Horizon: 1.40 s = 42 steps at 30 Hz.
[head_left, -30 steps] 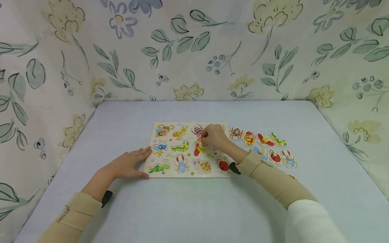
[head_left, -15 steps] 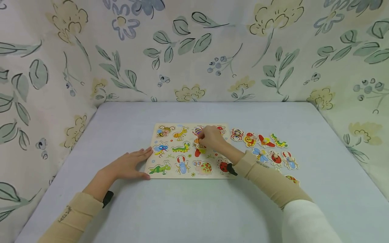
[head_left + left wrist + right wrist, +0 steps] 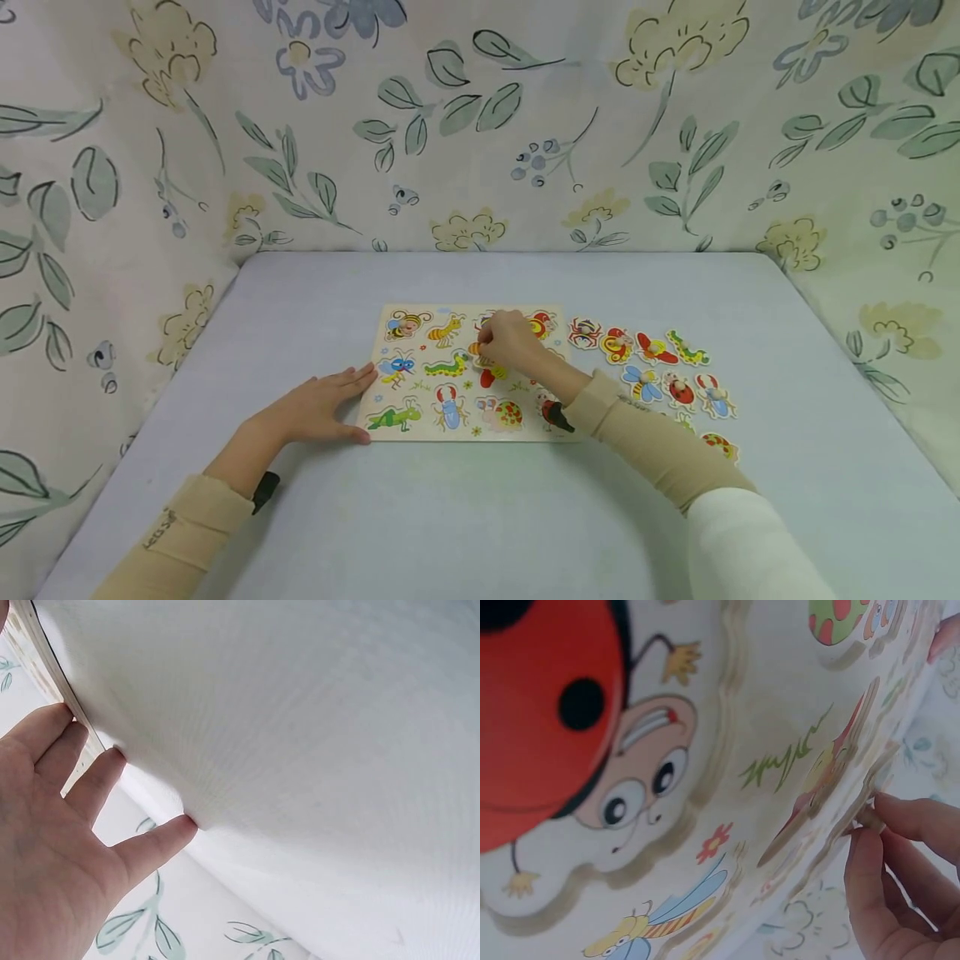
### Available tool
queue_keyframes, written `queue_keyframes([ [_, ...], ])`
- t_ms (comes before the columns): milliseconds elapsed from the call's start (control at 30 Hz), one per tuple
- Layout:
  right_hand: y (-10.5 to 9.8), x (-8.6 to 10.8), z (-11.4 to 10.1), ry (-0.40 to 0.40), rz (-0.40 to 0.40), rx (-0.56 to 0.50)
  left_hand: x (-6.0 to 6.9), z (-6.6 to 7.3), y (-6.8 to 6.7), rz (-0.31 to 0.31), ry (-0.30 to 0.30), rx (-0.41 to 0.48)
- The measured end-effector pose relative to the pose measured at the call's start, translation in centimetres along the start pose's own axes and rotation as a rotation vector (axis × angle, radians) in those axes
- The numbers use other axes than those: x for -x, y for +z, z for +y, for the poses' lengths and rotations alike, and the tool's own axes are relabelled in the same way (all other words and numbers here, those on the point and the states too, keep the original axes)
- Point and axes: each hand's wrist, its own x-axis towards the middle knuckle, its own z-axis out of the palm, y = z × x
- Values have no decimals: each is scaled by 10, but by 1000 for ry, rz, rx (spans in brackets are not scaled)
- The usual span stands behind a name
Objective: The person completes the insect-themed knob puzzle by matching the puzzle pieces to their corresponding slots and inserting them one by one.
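My right hand pinches a puzzle piece with orange stripes over the middle of the wooden insect puzzle board. In the right wrist view, thumb and finger of the right hand hold the small knob of the piece, seen nearly edge-on and tilted above the board. Which insect it shows is partly hidden by the fingers. My left hand rests at the board's left edge with fingers spread, fingertips touching the edge in the left wrist view. A bee piece sits in the board's upper left corner.
Right of the board lie several loose knobbed pieces, among them a spider, a caterpillar, a ladybug, a stag beetle and a snail. A floral curtain stands behind the pale table.
The right hand has shifted a little to the left across the board with the striped piece, uncovering the upper right picture. The left hand stays at the board's edge.
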Motion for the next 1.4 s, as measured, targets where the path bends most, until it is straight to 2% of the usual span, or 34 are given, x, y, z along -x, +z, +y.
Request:
queue_keyframes([
  [233, 2, -4, -7, -25, 9, -1, 1, -1, 0, 10, 14, -7],
  [433, 6, -8, -14, -7, -15, -9, 1, -1, 0, 3, 11, 2],
  [633, 11, -13, -19, -47, -11, 47, 1, -1, 0, 0, 3, 0],
  [933, 15, -18, -20, -73, 17, 42, 0, 0, 0, -7, -7, 3],
  [1400, 18, -24, -22, -56, 5, 47, 0, 0, -1, -6, -1, 5],
])
